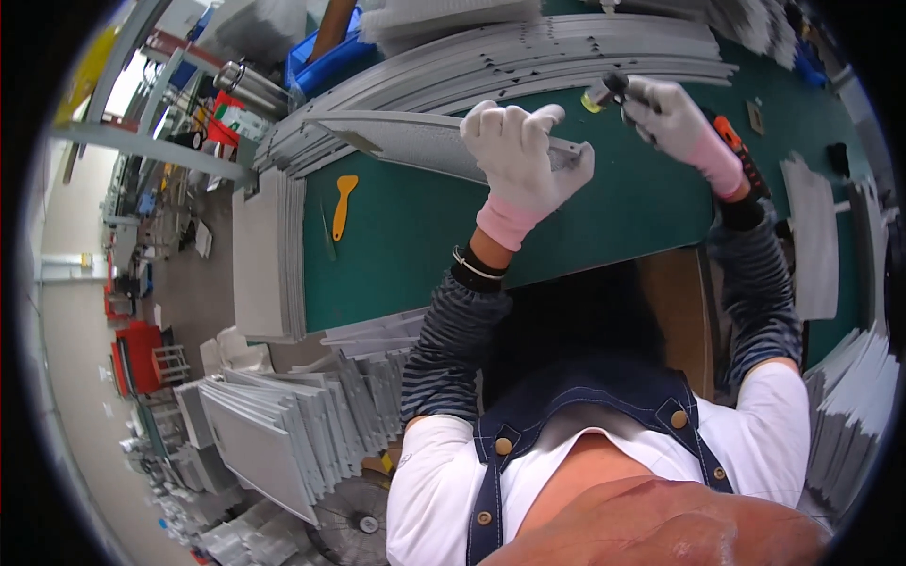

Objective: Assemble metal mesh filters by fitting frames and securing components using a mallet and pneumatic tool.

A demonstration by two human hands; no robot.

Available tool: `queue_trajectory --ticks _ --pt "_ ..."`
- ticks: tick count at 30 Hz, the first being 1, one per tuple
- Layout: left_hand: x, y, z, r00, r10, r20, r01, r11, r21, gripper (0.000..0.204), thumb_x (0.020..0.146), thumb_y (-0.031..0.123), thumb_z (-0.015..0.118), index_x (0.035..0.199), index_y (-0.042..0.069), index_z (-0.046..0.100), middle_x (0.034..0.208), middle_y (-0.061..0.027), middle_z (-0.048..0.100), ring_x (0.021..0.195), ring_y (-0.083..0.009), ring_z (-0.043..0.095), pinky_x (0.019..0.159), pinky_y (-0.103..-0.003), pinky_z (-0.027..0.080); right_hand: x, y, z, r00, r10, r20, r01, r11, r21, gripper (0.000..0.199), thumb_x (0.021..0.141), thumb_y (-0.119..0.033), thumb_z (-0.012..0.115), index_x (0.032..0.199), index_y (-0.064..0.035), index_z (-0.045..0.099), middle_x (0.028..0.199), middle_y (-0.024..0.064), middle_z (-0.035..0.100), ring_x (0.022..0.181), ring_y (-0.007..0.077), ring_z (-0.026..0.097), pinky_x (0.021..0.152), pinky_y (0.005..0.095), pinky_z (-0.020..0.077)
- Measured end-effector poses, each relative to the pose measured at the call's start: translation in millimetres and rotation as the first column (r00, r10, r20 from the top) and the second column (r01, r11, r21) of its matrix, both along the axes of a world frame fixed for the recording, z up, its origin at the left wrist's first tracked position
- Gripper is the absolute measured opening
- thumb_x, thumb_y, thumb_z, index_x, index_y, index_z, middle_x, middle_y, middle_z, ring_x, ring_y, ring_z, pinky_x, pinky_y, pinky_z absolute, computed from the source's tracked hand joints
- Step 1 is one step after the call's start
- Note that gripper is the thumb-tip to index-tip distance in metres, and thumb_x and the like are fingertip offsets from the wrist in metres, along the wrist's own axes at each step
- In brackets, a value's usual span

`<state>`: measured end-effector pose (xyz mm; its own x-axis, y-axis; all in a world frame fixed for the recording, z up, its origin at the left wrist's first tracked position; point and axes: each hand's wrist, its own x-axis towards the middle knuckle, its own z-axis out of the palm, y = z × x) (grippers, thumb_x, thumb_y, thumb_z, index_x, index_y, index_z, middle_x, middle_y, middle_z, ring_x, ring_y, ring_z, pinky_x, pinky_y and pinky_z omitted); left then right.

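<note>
My left hand (522, 156), in a white glove with a pink cuff, grips a long grey metal panel (406, 141) near its right end and holds it tilted above the green table (406, 245). My right hand (672, 118), gloved the same way, is closed on a small tool (602, 92) with a yellow tip, right by the panel's right end. Behind both hands lies a spread stack of long grey metal strips (566, 57).
An orange scraper (343, 203) lies on the green table at left. An orange-handled tool (741, 156) rests by my right wrist. Grey panels are stacked at the table's left edge (269, 255), on the floor (274, 434) and at right (849, 415). A blue bin (326, 57) stands behind.
</note>
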<state>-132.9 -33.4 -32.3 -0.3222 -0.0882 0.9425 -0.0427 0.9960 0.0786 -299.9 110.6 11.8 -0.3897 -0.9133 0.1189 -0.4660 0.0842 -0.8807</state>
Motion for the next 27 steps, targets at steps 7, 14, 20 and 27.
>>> queue_trajectory --ticks 7,14,20,27 --pt "-18 3 0 1.000 0.004 -0.027 -0.005 1.000 -0.026 0.038 0.061 0.029 0.070 0.090 0.012 0.052 0.074 -0.0038 0.041 0.076 -0.0232 0.042 0.077 -0.042 0.033 -2 15 68 0.821 -0.246 -0.515 0.027 0.918 -0.395 0.011 0.093 -0.007 0.053 0.095 -0.0001 0.061 0.076 0.0008 0.058 0.061 0.0078 0.053 0.055 0.0222 0.0423" --pt "-11 -1 -4 0.999 -0.007 0.033 0.008 0.999 -0.036 0.030 0.062 0.029 0.069 0.081 0.014 0.051 0.072 -0.0041 0.041 0.074 -0.0237 0.042 0.074 -0.042 0.032 37 1 77 0.614 0.246 -0.750 -0.256 0.961 0.105 0.022 0.091 -0.008 0.056 0.110 0.0007 0.061 0.076 0.0158 0.063 0.068 0.0285 0.064 0.066 0.0338 0.0524" --pt "-21 2 -2 0.996 -0.035 -0.079 0.029 0.997 -0.077 0.030 0.061 0.027 0.070 0.077 0.014 0.048 0.072 -0.0040 0.038 0.074 -0.0253 0.041 0.074 -0.041 0.032 34 -2 67 0.538 0.344 -0.769 -0.205 0.939 0.277 0.012 0.092 -0.009 0.055 0.092 0.0031 0.058 0.077 0.0164 0.060 0.065 0.0343 0.056 0.065 0.0371 0.0488" --pt "-11 -1 -5 0.998 -0.010 -0.069 0.009 1.000 -0.020 0.032 0.057 0.026 0.071 0.079 0.015 0.051 0.077 -0.0048 0.041 0.080 -0.0254 0.043 0.081 -0.044 0.036 32 21 -6 0.932 -0.099 -0.350 0.029 0.980 -0.199 0.019 0.093 -0.005 0.055 0.110 0.0040 0.059 0.063 0.0091 0.042 0.056 0.0131 0.044 0.053 0.0264 0.0404"
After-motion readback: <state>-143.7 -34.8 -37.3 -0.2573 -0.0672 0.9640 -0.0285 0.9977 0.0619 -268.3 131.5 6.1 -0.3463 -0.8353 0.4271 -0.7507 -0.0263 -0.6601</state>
